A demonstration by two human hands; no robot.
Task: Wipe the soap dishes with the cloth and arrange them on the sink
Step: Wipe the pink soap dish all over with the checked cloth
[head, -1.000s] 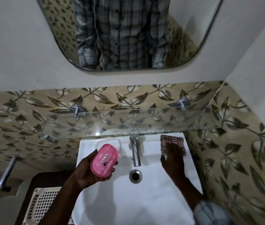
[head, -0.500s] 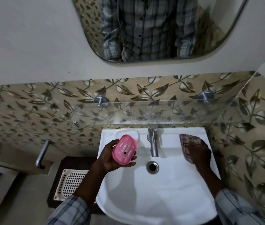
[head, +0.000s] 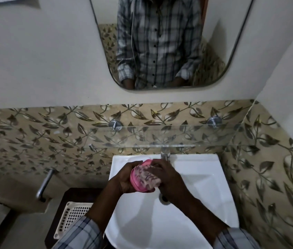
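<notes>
Cloth (head: pixel 148 177) now off the right ledge of the sink (head: pixel 201 169) and pressed flat onto the pink soap dish (head: pixel 136 184) by the right hand (head: pixel 167 180). Half a second back, still lying on that ledge under the reaching right hand, with the dish held alone. Hands together at this point, over the far left part of the basin: left hand (head: pixel 122 178) wrapped round the dish from the left, fingers curled under its near edge; right hand clamped on the cloth, bunching it against the dish's upper face. Tap (head: pixel 165 155) just beyond the knuckles, drain mostly hidden under the right wrist. White soap dish seen earlier on the far left ledge, now covered by the hands; cannot tell whether still there. Meaning for the task, as a judgement: fetching finished, wiping of the first dish begun, arranging on the sink not yet started. White perforated basket (head: pixel 74 218) low at the left, untouched.
</notes>
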